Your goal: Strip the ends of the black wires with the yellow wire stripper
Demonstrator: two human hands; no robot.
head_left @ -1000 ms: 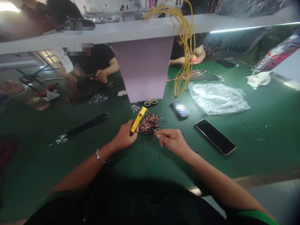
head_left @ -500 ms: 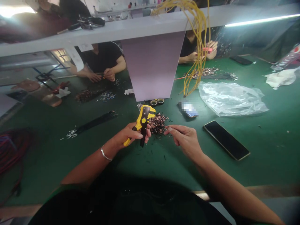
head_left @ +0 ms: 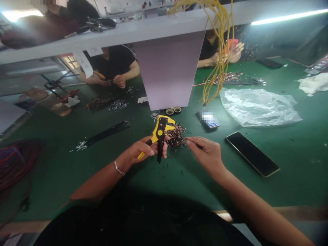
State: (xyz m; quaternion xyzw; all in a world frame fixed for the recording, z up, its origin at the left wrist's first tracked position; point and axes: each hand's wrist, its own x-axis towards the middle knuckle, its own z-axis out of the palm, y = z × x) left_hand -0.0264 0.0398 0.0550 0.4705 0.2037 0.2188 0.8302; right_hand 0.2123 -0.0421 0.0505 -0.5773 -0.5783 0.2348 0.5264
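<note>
Left hand (head_left: 138,148) (half-curled) around yellow-black pliers (head_left: 160,133)

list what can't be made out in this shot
All in the head view:
Thin dark piece: mostly hidden by fingers of the right hand.
Coppery pile: partly behind the yellow-black tool.
Red cable coil: cut off by left edge.
White cloth: cut by right edge.

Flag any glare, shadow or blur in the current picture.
Head view: glare around the upper-left lamp and upper-right light strip; head view: dark shadow on the table's near side; head view: cable coil at the left edge soft, yellow-and-black tool in the left hand sharper.
</note>
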